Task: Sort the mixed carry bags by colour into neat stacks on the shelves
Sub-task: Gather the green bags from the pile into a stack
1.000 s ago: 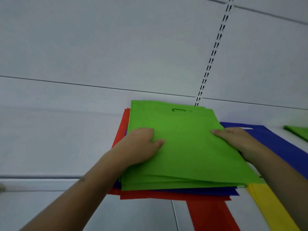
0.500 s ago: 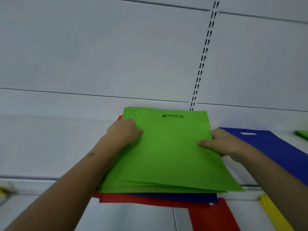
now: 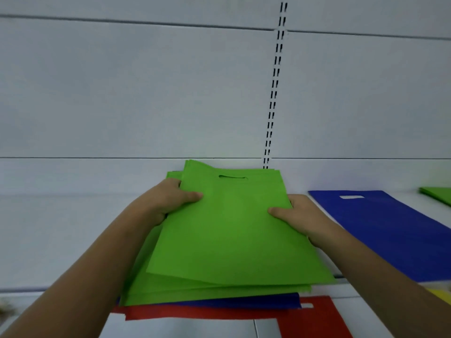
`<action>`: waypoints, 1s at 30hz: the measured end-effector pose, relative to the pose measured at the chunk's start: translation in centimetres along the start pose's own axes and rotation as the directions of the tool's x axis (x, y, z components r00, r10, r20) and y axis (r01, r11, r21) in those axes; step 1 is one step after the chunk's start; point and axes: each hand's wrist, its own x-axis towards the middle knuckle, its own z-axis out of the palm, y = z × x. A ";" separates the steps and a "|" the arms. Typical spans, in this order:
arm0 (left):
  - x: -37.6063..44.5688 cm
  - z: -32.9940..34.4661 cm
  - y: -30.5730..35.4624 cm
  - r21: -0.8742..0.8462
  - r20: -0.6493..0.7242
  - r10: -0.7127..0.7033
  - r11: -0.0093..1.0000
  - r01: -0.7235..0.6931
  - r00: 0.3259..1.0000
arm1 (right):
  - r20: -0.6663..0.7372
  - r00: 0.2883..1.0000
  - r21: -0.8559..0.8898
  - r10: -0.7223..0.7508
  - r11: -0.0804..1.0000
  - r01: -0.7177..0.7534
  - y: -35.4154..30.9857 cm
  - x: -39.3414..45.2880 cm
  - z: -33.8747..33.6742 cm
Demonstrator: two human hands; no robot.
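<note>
Both hands hold a stack of green bags (image 3: pixel 231 230) from opposite sides. The left hand (image 3: pixel 170 198) grasps the stack's left edge near the top, thumb lying across the upper face and the other fingers tucked under or behind the edge, where they cannot be seen. The right hand (image 3: pixel 300 215) grasps the right edge at about the same height — its thumb presses flat on the top bag, pointing inward toward the left hand, and the rest of its fingers are hidden beneath the stack.

Between the two thumbs lies the top green bag, with its slot handle (image 3: pixel 233 177) just beyond them, toward the wall. The layers below it fan out unevenly at the edge nearest the person, below both wrists.

Under the green stack, nearer the person than either hand, a blue bag (image 3: pixel 244 301) shows as a narrow strip, and beneath that lie red bags (image 3: pixel 219 313), one of them reaching off to the lower right. Whether the green stack rests on these or is lifted slightly clear of them cannot be told.

Just beyond the right hand's outer side, another blue bag (image 3: pixel 385 228) lies flat on the white shelf (image 3: pixel 61 240) — handle slot toward the wall. Farther out on that side, a further green bag (image 3: pixel 436 195) shows at the frame's edge, and a bit of yellow (image 3: pixel 441 295) peeks out beside the right forearm.
</note>
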 end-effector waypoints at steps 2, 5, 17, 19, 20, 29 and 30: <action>-0.1 0.2 -0.3 0.040 -0.018 0.053 0.998 -0.052 0.998 | 0.008 0.999 0.045 0.046 0.998 -0.046 -0.3 -0.1 0.2; -0.1 0.0 -1.1 0.171 -0.071 0.158 0.975 -0.144 0.985 | -0.034 0.999 -0.009 0.000 1.000 0.000 -1.4 -1.1 0.3; -4.5 4.8 4.2 0.416 0.001 0.617 0.716 -0.561 0.787 | -0.422 0.857 -0.501 -0.294 0.864 0.050 -3.4 -13.1 -5.8; -5.9 6.9 5.0 0.372 0.042 0.660 0.686 -0.625 0.750 | -0.465 0.840 -0.490 -0.281 0.872 0.021 -2.8 -15.9 -7.6; -6.7 8.2 5.5 0.348 0.062 0.677 0.674 -0.652 0.733 | -0.481 0.833 -0.484 -0.274 0.875 0.008 -2.4 -17.3 -8.6; -14.8 26.5 11.1 0.214 0.154 0.725 0.638 -0.739 0.671 | -0.664 0.729 -0.387 -0.166 0.910 -0.146 5.4 -29.5 -22.0; -15.6 29.1 11.7 0.185 0.167 0.721 0.647 -0.740 0.673 | -0.673 0.722 -0.395 -0.158 0.902 -0.171 6.4 -30.7 -23.9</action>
